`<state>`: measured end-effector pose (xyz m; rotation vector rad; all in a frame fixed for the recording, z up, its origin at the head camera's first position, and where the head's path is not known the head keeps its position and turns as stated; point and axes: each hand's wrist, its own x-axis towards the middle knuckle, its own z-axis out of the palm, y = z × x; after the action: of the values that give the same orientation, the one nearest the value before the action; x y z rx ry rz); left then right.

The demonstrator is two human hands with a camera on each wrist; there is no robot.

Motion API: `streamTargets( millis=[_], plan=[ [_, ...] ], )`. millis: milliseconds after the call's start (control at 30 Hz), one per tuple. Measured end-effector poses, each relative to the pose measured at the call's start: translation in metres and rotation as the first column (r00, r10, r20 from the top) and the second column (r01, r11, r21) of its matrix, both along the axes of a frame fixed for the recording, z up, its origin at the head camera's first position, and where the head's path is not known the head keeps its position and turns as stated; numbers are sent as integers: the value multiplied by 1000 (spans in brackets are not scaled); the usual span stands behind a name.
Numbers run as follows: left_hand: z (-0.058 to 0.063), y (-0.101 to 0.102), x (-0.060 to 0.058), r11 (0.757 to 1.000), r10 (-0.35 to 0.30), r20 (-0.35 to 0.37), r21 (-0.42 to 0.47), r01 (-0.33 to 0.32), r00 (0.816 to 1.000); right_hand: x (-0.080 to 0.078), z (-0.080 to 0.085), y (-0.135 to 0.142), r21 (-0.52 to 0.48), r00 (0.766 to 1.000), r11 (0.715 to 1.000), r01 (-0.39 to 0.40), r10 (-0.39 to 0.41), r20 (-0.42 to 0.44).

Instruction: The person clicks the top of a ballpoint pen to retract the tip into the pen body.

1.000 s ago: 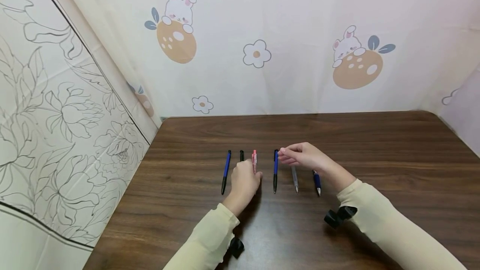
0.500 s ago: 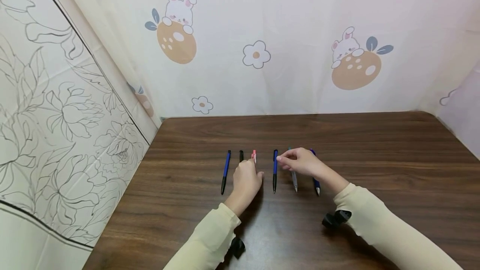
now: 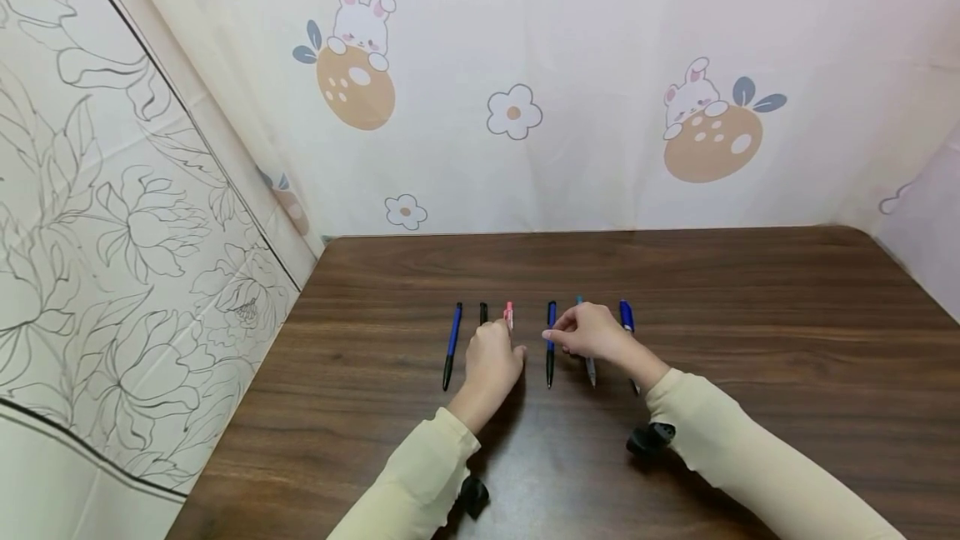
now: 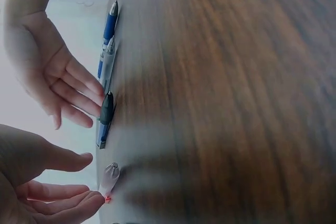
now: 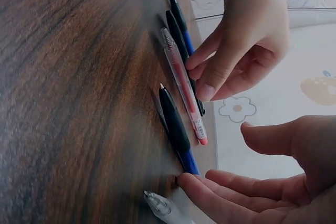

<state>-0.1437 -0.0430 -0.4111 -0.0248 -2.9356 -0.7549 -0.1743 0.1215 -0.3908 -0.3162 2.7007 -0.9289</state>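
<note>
Several pens lie in a row on the table. My left hand is over the black pen and the clear pink pen; in the right wrist view its thumb and fingers stand apart beside the pink pen, gripping nothing. My right hand reaches over the grey pen, with extended fingertips at the blue pen with a black grip. In the right wrist view these fingertips appear to touch the blue pen's barrel; the thumb stays apart. The left hand hides part of the black and pink pens.
Another blue and black pen lies at the row's left end, and a dark blue pen at its right end. The brown wooden table backs onto a printed curtain. Each wrist carries a small black camera.
My right hand has moved slightly nearer and to the left, its fingers now over the blue pen and more of the dark blue pen showing. My left hand stays nearly still.
</note>
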Motion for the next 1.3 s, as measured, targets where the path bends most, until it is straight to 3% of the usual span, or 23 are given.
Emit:
streamTargets(
  millis=[400, 633, 933, 1167, 1300],
  plan=[
    [4, -2, 0, 1000, -13, -25, 26, 13, 1000, 1, 3, -14, 106, 1000, 994, 16, -15, -9],
    [2, -8, -1, 996, -33, -30, 85, 35, 999, 1, 5, -19, 156, 998, 987, 26, -35, 55],
    [3, -14, -2, 976, -70, -23, 206, 74, 997, 1, 0, -21, 151, 996, 988, 33, -45, 72],
    [5, -14, -3, 965, -79, -82, 244, 97, 994, 3, -3, -25, 196, 998, 980, 30, -41, 50],
    [7, -14, -3, 953, -84, -51, 289, 95, 995, 3, -5, -26, 203, 998, 979, 39, -50, 50]
  ],
)
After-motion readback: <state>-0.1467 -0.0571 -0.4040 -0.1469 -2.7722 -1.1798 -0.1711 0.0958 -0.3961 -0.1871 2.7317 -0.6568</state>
